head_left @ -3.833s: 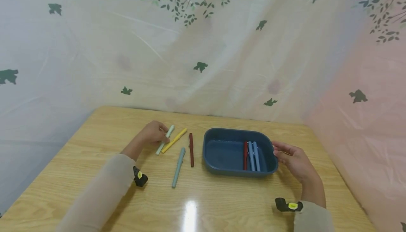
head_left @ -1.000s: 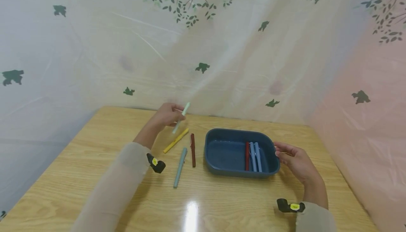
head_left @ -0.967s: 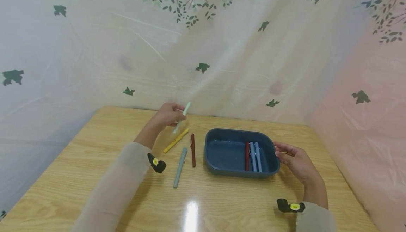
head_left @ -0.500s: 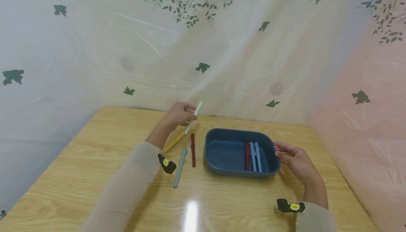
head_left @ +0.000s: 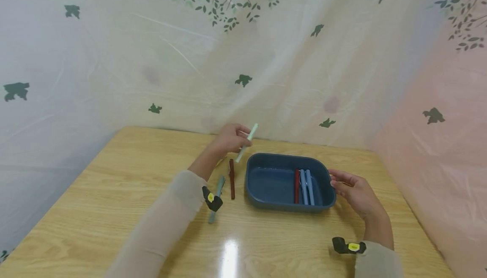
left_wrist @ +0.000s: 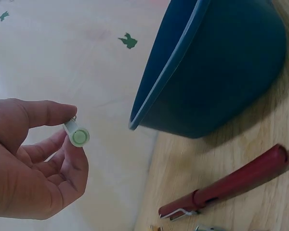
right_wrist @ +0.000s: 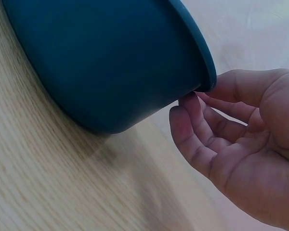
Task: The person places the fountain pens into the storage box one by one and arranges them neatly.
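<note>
My left hand [head_left: 230,138] pinches a pale green pen [left_wrist: 79,137] between thumb and fingers, holding it tilted above the table just off the box's back left corner. The dark blue box [head_left: 285,207] stands on the table. My right hand [head_left: 355,191] holds its right end, thumb at the rim and fingertips curled under it, as the right wrist view shows. Inside the box, toward the right, lie a red pen [head_left: 296,186] and two blue pens [head_left: 310,188] side by side. The box's left part shows bare floor.
Left of the box a dark red pen [head_left: 232,179] lies on the wooden table [head_left: 281,248]. A grey-green pen [head_left: 212,217] is partly covered by the left wrist camera [head_left: 212,199]. The left arm hides most of a yellow pen [head_left: 221,160]. A printed curtain [head_left: 190,79] hangs behind.
My left hand has picked the pale green pen up off the table, lifted it and carried it right toward the box. The right hand stays at the box's end.
</note>
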Action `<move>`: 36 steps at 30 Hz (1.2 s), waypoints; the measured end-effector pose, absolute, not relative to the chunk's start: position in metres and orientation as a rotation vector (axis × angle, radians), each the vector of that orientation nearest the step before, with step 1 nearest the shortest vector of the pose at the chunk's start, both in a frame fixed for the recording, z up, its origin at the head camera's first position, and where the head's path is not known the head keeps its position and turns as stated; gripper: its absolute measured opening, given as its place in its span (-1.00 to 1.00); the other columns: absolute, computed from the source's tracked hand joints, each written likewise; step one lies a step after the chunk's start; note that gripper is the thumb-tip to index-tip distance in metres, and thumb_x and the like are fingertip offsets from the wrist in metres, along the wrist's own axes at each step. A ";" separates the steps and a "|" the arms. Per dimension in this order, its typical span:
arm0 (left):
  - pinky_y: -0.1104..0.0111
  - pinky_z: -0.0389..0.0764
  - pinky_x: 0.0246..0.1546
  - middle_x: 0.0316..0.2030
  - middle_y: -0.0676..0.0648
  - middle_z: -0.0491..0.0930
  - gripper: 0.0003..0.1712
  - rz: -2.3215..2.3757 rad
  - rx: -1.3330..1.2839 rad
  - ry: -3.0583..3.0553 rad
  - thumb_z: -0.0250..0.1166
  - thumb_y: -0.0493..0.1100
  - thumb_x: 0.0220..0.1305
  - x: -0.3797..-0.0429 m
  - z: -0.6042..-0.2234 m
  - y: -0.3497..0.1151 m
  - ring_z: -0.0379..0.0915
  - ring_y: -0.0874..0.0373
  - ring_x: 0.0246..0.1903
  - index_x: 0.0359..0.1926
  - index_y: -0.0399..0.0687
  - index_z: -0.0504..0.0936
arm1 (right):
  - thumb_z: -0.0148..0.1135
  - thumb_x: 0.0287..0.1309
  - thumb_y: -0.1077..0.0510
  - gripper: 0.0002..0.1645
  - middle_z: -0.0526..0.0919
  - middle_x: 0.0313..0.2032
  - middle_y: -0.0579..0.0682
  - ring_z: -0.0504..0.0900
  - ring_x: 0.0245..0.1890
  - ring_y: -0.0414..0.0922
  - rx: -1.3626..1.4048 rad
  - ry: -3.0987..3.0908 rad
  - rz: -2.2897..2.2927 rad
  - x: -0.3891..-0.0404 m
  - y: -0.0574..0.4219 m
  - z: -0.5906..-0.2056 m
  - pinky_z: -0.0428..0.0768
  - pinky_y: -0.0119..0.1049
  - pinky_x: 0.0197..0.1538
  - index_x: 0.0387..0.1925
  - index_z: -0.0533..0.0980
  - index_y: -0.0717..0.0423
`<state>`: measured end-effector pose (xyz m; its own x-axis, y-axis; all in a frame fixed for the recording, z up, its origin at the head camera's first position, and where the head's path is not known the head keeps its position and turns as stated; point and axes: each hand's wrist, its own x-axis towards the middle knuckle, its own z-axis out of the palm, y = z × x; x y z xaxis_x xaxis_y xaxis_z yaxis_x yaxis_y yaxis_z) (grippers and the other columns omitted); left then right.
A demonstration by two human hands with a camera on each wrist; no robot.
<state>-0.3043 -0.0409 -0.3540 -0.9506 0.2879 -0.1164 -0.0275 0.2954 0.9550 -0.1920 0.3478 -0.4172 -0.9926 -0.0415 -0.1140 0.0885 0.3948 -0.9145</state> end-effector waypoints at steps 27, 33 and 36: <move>0.30 0.69 -0.40 -0.16 -0.13 0.67 -0.53 1.647 0.354 2.315 0.50 -0.35 0.18 -0.281 -0.365 0.024 0.67 0.06 -0.30 0.12 -0.18 0.62 | 0.18 0.49 0.08 -0.39 0.49 0.27 0.23 0.60 0.03 -0.28 0.041 2.548 -1.635 -0.194 0.350 -0.419 0.63 -0.50 0.05 0.45 0.36 0.18; 0.32 0.67 -0.41 -0.19 -0.11 0.66 -0.55 1.653 0.362 2.296 0.51 -0.37 0.17 -0.277 -0.371 0.034 0.65 0.09 -0.31 0.08 -0.19 0.62 | 0.18 0.50 0.10 -0.40 0.49 0.26 0.22 0.61 0.03 -0.28 0.047 2.552 -1.631 -0.194 0.350 -0.419 0.63 -0.50 0.04 0.45 0.36 0.18; 0.31 0.69 -0.39 -0.22 -0.11 0.68 -0.56 1.641 0.377 2.307 0.52 -0.38 0.15 -0.276 -0.375 0.039 0.66 0.09 -0.31 0.06 -0.21 0.63 | 0.18 0.50 0.10 -0.40 0.49 0.26 0.22 0.61 0.03 -0.28 0.048 2.543 -1.638 -0.194 0.350 -0.419 0.63 -0.50 0.05 0.45 0.36 0.18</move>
